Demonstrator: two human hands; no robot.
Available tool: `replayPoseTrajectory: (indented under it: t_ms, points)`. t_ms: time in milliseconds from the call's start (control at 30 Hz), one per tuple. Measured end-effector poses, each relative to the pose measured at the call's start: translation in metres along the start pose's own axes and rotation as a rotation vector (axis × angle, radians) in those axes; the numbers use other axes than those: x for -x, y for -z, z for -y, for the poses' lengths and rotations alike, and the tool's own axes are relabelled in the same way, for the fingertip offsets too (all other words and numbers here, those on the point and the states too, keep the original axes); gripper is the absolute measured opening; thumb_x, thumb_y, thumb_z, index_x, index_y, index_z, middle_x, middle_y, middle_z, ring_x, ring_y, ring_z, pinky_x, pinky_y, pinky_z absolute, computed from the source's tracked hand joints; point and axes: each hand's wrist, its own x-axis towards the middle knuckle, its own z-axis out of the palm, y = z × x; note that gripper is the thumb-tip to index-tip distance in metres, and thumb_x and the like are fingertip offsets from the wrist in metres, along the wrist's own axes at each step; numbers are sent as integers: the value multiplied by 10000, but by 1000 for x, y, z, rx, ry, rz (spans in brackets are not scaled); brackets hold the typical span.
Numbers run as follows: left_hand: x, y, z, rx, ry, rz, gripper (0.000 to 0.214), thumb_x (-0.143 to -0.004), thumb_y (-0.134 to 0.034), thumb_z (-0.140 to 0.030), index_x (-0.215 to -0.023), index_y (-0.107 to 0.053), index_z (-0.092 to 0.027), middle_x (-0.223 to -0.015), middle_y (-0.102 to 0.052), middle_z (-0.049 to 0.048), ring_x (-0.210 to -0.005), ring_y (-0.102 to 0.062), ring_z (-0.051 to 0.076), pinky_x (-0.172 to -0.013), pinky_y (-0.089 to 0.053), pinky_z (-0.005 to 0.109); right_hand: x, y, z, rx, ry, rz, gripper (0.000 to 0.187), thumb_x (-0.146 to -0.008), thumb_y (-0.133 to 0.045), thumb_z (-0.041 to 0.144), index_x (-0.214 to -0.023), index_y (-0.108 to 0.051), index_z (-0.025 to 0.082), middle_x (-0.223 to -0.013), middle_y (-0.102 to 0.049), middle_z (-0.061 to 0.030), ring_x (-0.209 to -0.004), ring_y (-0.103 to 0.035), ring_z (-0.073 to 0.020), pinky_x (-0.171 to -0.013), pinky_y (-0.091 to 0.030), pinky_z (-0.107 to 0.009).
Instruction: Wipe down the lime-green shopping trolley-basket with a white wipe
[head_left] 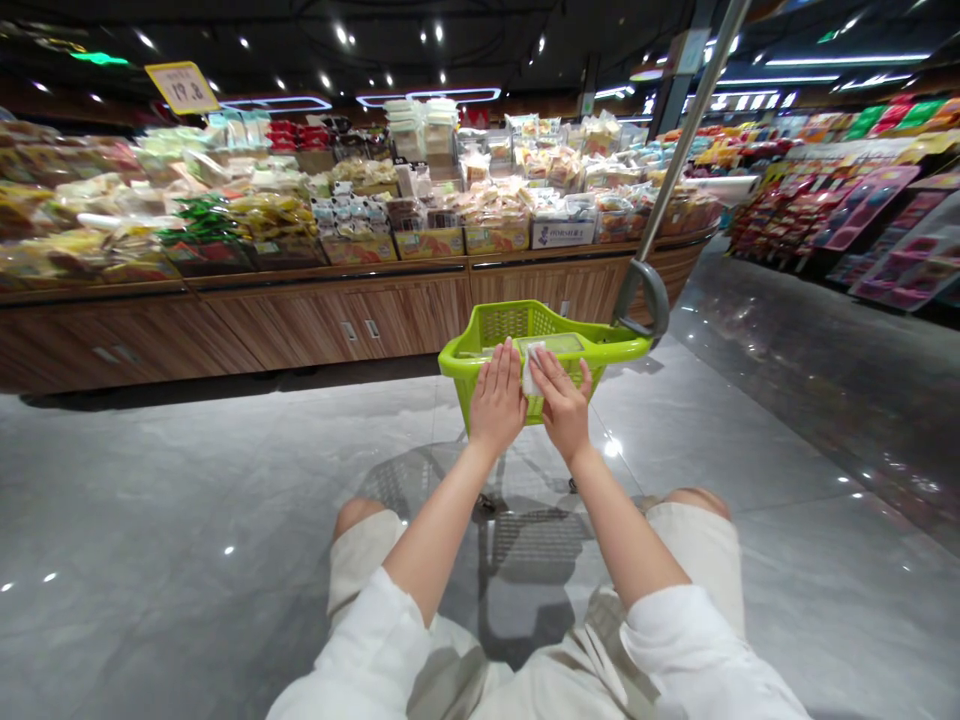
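A lime-green shopping basket on a wheeled cart frame stands in front of me, between my knees and the display. My left hand lies flat against the near side of the basket, its fingers stretched out over the rim. Beside it, my right hand presses a crumpled white tissue onto the same side, near the rim. A clear panel shows behind the fingertips. The basket's lower front is partly hidden by my hands.
A grey loop handle and a slanting metal pole rise at the basket's right end. Beyond is a wood-fronted counter stacked with packaged foods. Shelves of goods line the right side. The grey floor is shiny.
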Motion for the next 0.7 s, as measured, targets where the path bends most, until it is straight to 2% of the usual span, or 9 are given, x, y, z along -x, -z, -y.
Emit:
replayPoseTrajectory:
  t_ms: [100, 200, 300, 400, 500, 567, 633, 700]
  points:
    - [0, 2, 1, -5, 0, 8, 731, -925, -382, -206, -1572, -60, -99, -1643, -208, 140, -1534, -125, 233, -1235, -190, 465, 6, 13, -36, 47, -112, -68, 685, -803, -377, 50, -1442, -475, 276, -1507, -487, -58, -1395, -449, -184, -1214, -90, -505]
    - [-1, 3, 1, -21, -1, 7, 725, -929, -377, -213, -1572, -69, -86, -1638, -225, 140, -1533, -133, 235, -1235, -190, 456, 6, 26, -75, 61, -227, -173, 620, -775, -374, 49, -1308, -607, 265, -1416, -587, -52, -1336, -519, -193, -1197, -132, -509]
    - [0, 3, 5, -32, -11, 9, 714, -931, -377, -217, -1572, -94, -81, -1629, -254, 141, -1529, -156, 236, -1234, -194, 448, -1, 33, -92, 8, -234, -173, 542, -760, -384, 59, -1164, -684, 260, -1301, -674, -32, -1257, -587, -188, -1188, -170, -495]
    - [4, 3, 15, -24, -14, -10, 685, -941, -375, -242, -1568, -148, -85, -1601, -325, 148, -1510, -234, 241, -1230, -207, 445, -7, 36, -85, -31, -236, -169, 478, -770, -393, 74, -1083, -705, 255, -1206, -715, -22, -1186, -625, -181, -1186, -195, -478]
    - [9, 8, 26, -1, -1, -78, 672, -944, -394, -284, -1561, -202, -100, -1560, -403, 151, -1475, -325, 251, -1225, -218, 445, -10, 38, -65, -53, -237, -157, 414, -798, -422, 100, -1057, -707, 255, -1166, -719, -23, -1143, -631, -182, -1187, -204, -462]
    - [9, 15, 28, 19, 47, -145, 695, -923, -443, -313, -1555, -232, -118, -1545, -428, 150, -1460, -352, 263, -1220, -229, 455, -12, 38, -48, -56, -234, -123, 408, -805, -458, 118, -1103, -694, 265, -1168, -711, -18, -1131, -628, -184, -1195, -188, -455]
    - [6, 24, 23, 8, 153, -225, 674, -902, -476, -302, -1537, -297, -165, -1559, -411, 128, -1473, -325, 276, -1214, -230, 486, -14, 37, -30, -50, -232, -75, 465, -795, -485, 116, -1196, -662, 274, -1173, -700, -16, -1128, -621, -185, -1201, -176, -445]
    - [2, 31, 11, -5, 184, -215, 643, -870, -489, -249, -1501, -376, -197, -1602, -339, 98, -1511, -227, 288, -1216, -206, 519, -17, 35, -13, -49, -220, -32, 530, -787, -480, 92, -1259, -633, 275, -1185, -693, -21, -1135, -616, -183, -1204, -176, -433]
